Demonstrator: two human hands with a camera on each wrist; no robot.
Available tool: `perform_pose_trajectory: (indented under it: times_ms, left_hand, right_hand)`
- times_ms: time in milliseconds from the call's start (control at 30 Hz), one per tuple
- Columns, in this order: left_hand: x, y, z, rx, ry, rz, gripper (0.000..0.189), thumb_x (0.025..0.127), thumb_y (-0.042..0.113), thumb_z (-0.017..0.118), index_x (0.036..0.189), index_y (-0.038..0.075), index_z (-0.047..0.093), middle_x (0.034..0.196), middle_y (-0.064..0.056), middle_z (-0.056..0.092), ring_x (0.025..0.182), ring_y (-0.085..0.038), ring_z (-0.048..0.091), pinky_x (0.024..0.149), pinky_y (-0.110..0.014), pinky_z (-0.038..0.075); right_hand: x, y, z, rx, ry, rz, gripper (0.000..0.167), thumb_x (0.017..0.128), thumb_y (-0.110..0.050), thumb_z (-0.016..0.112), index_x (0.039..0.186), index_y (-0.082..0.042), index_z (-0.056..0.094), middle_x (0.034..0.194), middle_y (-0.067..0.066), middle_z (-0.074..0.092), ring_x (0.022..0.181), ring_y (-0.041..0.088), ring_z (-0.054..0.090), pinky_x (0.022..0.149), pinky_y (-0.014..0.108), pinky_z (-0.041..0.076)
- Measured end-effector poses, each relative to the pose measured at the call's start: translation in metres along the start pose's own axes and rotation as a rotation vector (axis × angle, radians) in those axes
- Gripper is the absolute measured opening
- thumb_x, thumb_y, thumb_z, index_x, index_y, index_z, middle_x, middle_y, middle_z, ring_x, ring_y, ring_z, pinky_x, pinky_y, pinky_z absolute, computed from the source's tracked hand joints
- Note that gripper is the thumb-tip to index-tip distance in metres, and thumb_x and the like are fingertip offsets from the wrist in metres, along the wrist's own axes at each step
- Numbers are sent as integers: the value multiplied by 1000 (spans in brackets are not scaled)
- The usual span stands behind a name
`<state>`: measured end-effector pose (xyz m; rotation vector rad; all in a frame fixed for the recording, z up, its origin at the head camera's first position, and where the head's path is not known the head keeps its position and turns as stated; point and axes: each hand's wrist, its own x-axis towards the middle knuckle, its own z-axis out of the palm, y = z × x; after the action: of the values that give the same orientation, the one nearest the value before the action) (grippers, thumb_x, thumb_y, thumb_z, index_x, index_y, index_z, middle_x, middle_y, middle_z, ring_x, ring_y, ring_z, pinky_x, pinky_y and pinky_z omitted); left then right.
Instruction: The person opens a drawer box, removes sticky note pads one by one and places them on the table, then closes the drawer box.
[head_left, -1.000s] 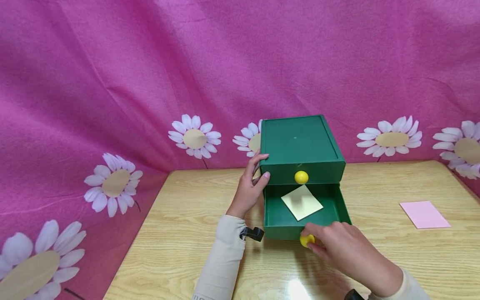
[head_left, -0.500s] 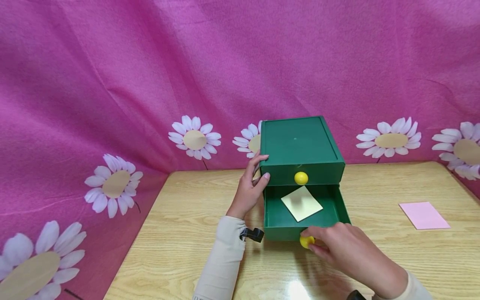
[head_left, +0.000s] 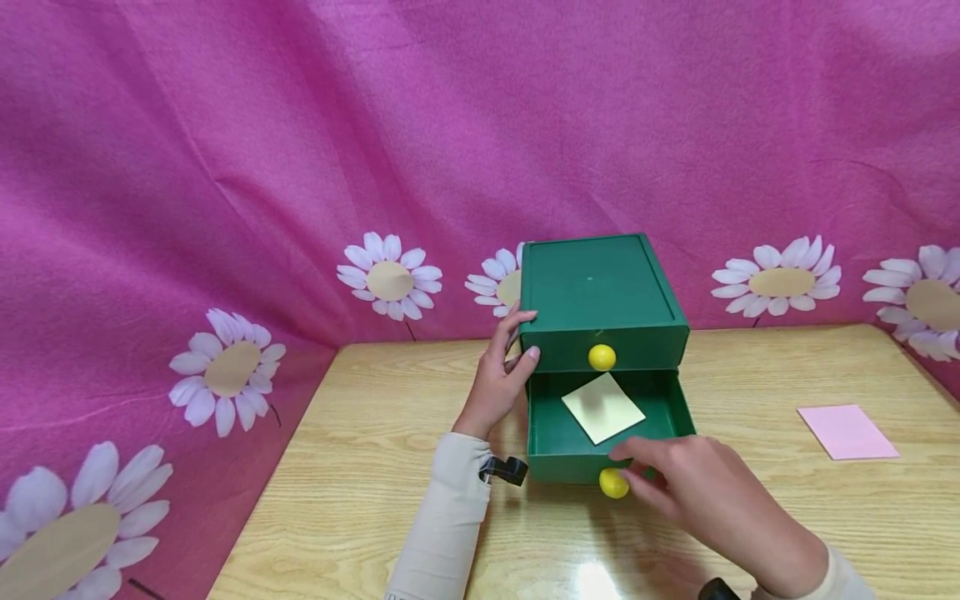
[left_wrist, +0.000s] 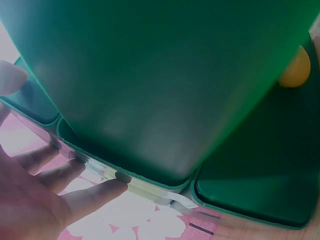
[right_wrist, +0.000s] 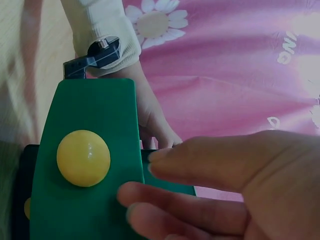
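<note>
A green drawer cabinet (head_left: 600,279) stands on the table with its top drawer closed, showing a yellow knob (head_left: 602,357). The drawer below it (head_left: 566,468) is pulled out; a pale yellow sticky note pad (head_left: 602,407) lies inside, turned askew. My left hand (head_left: 491,379) rests on the cabinet's left side, thumb at the front corner; its straight fingers (left_wrist: 95,200) press along the side in the left wrist view. Beside the pulled-out drawer's yellow knob (right_wrist: 83,158), my right hand (head_left: 701,492) has loosened fingers and holds nothing. Another yellow knob (left_wrist: 295,67) shows on a lower drawer.
A pink sticky note pad (head_left: 847,432) lies on the wooden table (head_left: 360,467) to the right of the cabinet. Behind the table hangs a pink cloth (head_left: 480,125) with daisies, and it also runs along the left side.
My right hand has let go of the lower drawer's knob and drawn slightly to the right. The left hand has stayed on the cabinet, and the drawer remains pulled out.
</note>
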<state>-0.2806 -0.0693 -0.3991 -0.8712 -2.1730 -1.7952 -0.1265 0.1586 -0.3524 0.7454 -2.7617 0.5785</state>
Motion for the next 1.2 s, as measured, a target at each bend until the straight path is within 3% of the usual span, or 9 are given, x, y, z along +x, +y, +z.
perform_pose_trajectory:
  times_ms: [233, 367, 833, 1067, 1200]
  left_hand:
    - [2, -1, -1, 13, -6, 17, 45, 99, 24, 52, 141, 36, 39, 158, 13, 20, 141, -18, 30, 102, -46, 42]
    - [3, 0, -1, 12, -3, 17, 45, 99, 24, 52, 141, 36, 40, 157, 13, 21, 141, -19, 30, 102, -47, 42]
    - [3, 5, -1, -1, -5, 20, 46, 100, 18, 52, 143, 27, 39, 159, 6, 20, 142, -22, 29, 103, -49, 40]
    - [1, -3, -1, 15, -5, 7, 46, 98, 23, 53, 142, 34, 39, 158, 10, 20, 142, -23, 30, 102, -49, 41]
    - [1, -5, 0, 14, -7, 10, 46, 99, 21, 52, 142, 32, 39, 159, 9, 20, 142, -23, 29, 102, -49, 41]
  right_hand:
    - [0, 0, -3, -13, 176, -21, 18, 76, -18, 82, 88, -25, 71, 66, -26, 50, 57, -5, 44, 51, 19, 41]
    - [1, 2, -3, -14, 233, -39, 19, 75, -15, 82, 87, -25, 71, 67, -24, 54, 57, -7, 44, 50, 18, 41]
    - [6, 11, -2, -13, 220, 14, 16, 77, -16, 80, 88, -24, 72, 70, -21, 59, 58, -5, 47, 51, 20, 43]
    - [12, 19, 3, 14, 203, 45, 14, 78, -14, 80, 88, -21, 72, 70, -18, 59, 57, -2, 45, 51, 20, 42]
    - [16, 26, 6, 11, 181, 54, 12, 79, -13, 78, 88, -20, 72, 68, -18, 57, 56, -1, 45, 51, 21, 42]
